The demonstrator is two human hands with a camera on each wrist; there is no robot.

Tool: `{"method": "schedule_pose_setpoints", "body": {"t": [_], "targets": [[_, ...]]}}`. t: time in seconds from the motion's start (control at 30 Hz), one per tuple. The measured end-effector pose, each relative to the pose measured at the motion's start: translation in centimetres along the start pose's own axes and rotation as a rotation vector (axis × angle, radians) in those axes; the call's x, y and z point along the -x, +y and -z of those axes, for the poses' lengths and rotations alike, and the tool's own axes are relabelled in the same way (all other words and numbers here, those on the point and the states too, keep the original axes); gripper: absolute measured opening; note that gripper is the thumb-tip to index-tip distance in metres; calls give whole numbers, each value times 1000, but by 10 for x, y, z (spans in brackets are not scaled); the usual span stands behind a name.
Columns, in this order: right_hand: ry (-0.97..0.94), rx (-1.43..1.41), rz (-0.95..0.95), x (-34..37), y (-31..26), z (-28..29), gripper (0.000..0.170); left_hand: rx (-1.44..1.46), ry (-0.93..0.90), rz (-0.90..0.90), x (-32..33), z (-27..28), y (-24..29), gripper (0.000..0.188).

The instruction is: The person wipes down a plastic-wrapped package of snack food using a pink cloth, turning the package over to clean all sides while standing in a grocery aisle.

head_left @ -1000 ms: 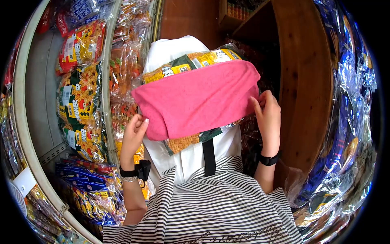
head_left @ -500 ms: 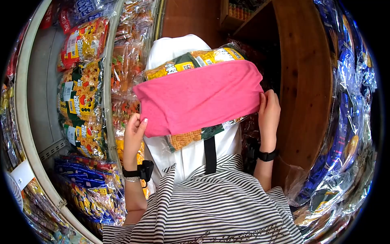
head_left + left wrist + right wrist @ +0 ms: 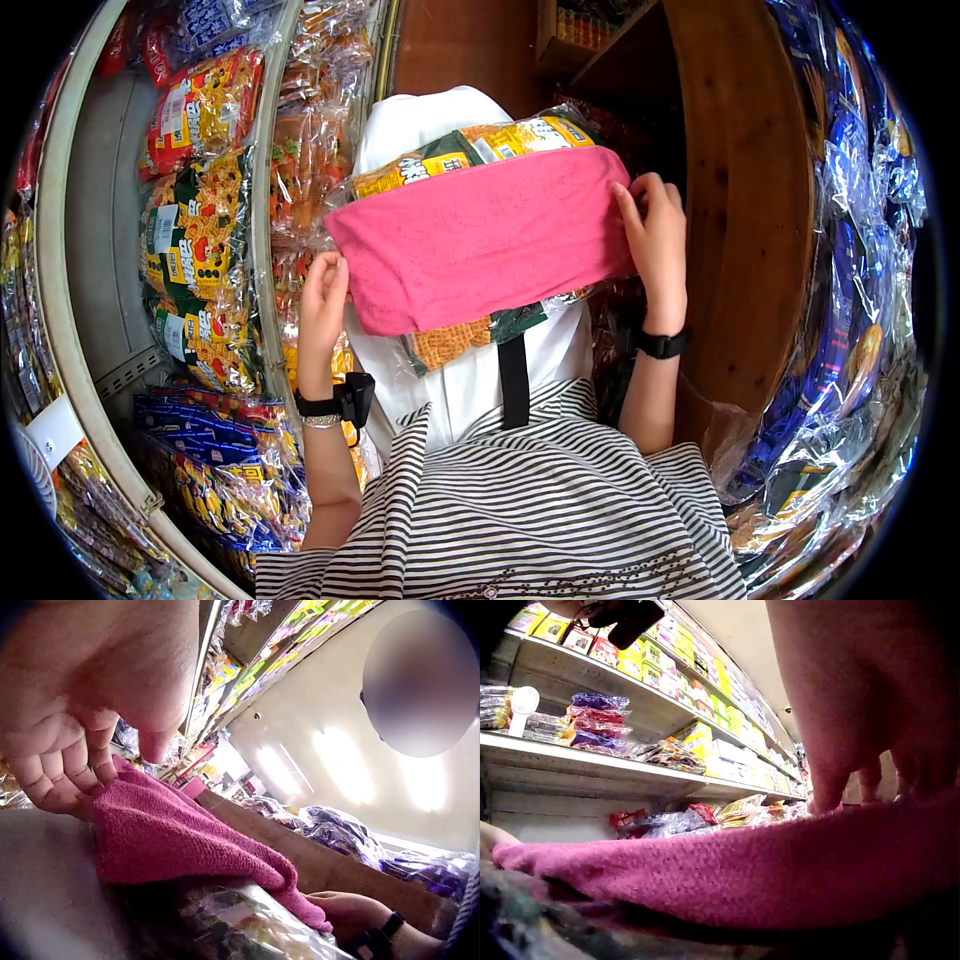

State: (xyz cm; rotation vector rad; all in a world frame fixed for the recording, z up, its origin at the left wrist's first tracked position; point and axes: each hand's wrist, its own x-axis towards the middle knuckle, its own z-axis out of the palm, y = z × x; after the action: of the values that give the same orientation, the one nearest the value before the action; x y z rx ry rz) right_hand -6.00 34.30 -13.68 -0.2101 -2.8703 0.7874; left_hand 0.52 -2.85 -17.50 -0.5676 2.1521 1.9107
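Observation:
A pink cloth lies spread over clear plastic bags of snacks with green and yellow labels, on the white-trousered lap. Their upper parts and a lower strip show past the cloth. My left hand is at the cloth's left edge; in the left wrist view its fingertips touch the edge, with the thumb apart. My right hand rests its fingertips on the cloth's right end, thumb and fingers spread. From the right wrist view, those fingers point straight down onto the cloth.
Shelves at the left hold several bagged snacks, with blue packets lower down. A wooden shelf side stands close by my right arm, with blue shiny packages beyond. A white fan stands on a shelf.
My right hand has shifted up along the cloth's right end, after drawing that end outward. The cloth lies smoother. My left hand has moved slightly up and its thumb has left the cloth's corner.

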Motion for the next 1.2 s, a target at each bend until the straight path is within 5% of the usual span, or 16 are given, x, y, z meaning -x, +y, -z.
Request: {"method": "schedule_pose_setpoints", "body": {"t": [0.23, 0.37, 0.43, 0.5, 0.6, 0.67, 0.77, 0.9, 0.97, 1.2], "targets": [[22, -84, -32, -12, 10, -14, 18, 61, 20, -150, -15, 4, -13, 15], [-51, -81, -152, -7, 5, -10, 18, 123, 81, -66, -12, 1, -7, 14], [147, -31, 29, -5, 1, -12, 18, 151, 108, 9, -13, -2, 3, 16], [133, -33, 51, -3, -12, -10, 23, 120, 84, -4, -19, -4, 5, 14], [36, -75, 330, 4, -38, -13, 31, 64, 36, -78, -35, 5, -9, 11], [-128, -145, 370, 11, -45, -19, 35, 36, 12, -136, -45, 10, -20, 11], [-127, 26, 341, 15, -42, -28, 40, 73, 98, -193, -45, 9, -19, 12], [-57, 136, 310, 18, -42, -31, 43, 55, 109, 36, -24, 7, -9, 14], [-155, 93, 357, 25, -59, -26, 44, -40, -40, 225, -8, 10, -4, 15], [-539, -330, 804, 49, -99, -24, 24, 152, -281, 223, 20, 15, -14, 36]]}}
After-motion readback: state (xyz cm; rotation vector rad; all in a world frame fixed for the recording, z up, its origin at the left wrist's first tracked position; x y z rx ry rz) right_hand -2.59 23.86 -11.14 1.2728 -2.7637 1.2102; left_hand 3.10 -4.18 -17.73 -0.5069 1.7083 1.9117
